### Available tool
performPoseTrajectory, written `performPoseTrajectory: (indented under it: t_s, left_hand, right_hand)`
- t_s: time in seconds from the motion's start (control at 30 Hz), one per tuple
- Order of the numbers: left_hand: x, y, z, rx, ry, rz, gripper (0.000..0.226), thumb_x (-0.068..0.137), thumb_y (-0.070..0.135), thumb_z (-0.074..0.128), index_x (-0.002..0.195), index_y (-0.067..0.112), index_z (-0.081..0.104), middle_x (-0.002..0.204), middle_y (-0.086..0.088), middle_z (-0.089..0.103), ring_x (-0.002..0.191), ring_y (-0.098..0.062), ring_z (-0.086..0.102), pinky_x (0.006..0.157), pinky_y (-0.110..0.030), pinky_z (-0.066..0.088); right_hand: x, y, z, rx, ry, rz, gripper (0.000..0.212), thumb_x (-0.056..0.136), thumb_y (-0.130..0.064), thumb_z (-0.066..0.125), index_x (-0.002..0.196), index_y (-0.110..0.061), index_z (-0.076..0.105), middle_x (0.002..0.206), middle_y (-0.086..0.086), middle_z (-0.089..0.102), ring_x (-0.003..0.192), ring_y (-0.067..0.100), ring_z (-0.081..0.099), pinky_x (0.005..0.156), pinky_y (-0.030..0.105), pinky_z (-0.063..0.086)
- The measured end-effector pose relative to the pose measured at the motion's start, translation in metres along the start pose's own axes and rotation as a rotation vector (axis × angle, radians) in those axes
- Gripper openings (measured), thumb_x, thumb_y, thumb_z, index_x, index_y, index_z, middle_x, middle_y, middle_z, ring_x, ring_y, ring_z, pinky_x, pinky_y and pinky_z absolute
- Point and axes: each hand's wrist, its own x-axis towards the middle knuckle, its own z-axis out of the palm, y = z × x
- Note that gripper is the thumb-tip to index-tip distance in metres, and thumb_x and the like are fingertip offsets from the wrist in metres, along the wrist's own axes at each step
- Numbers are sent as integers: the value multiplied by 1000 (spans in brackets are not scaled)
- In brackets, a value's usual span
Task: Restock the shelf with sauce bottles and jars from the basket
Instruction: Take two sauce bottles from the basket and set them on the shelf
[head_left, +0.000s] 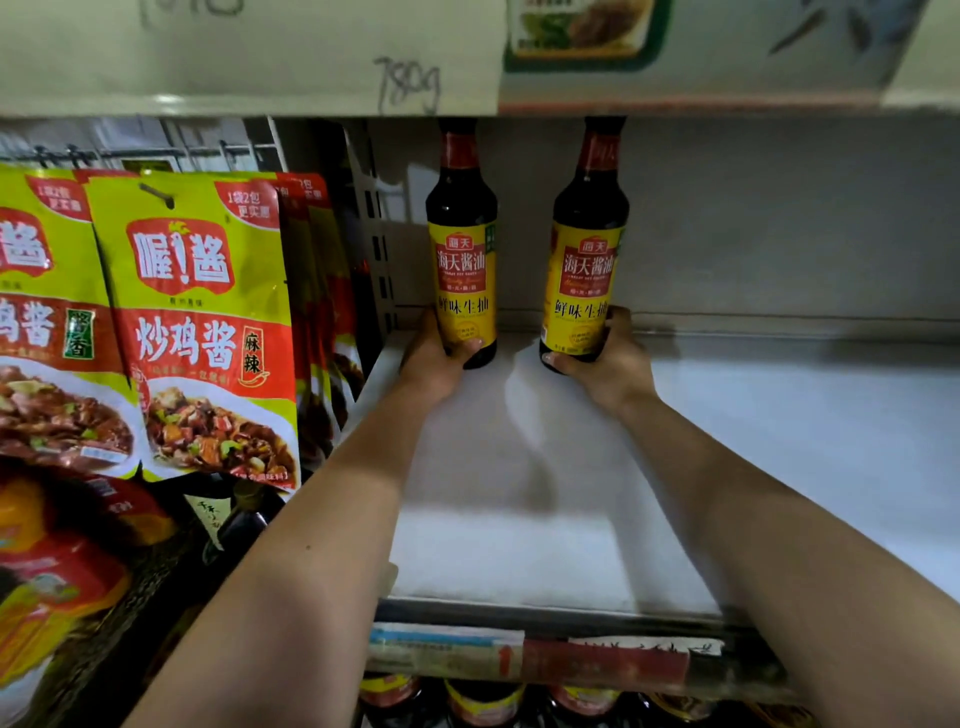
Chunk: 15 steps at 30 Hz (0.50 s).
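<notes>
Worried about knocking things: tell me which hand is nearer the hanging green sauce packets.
Left. The left hand grips a soy sauce bottle just right of the packets; the right hand grips the other bottle farther right.

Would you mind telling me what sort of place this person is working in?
Most likely a grocery shop aisle: sauce packets hang on pegs, paper labels line the shelf edge, and the left hand and right hand grip the left bottle and right bottle of soy sauce.

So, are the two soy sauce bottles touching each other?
Apart. The head view shows a clear strip of back wall between the left bottle and the right bottle.
</notes>
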Motion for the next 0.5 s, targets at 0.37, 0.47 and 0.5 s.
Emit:
performPoseTrajectory:
  t_s: [0.37, 0.47, 0.5]
  left_hand:
    - [-34, 17, -20, -50, -70, -8, 61, 84, 25, 63, 136, 10, 36, 133, -11, 52, 122, -27, 49, 104, -39, 39]
    - [-67, 29, -30, -52, -14, -33, 48, 86, 22, 61, 127, 5, 43, 125, -14, 55, 118, -28, 51, 99, -35, 42]
    - [-81, 38, -35, -93, -4, -18, 41, 87, 18, 59, 123, 4, 46, 122, -12, 56, 116, -26, 51, 95, -29, 42]
  right_hand:
    - [-26, -12, -26, -28, -37, -48, 69, 72, -34, 75, 128, -9, 42, 126, 3, 54, 112, 23, 54, 77, 14, 36]
    - [-55, -18, -49, -76, -22, -65, 60, 74, -32, 74, 123, -8, 48, 124, 8, 58, 113, 25, 55, 82, 22, 40]
    - [-66, -25, -57, -60, -49, -63, 58, 74, -32, 74, 121, -10, 49, 123, 7, 59, 113, 24, 55, 82, 22, 39]
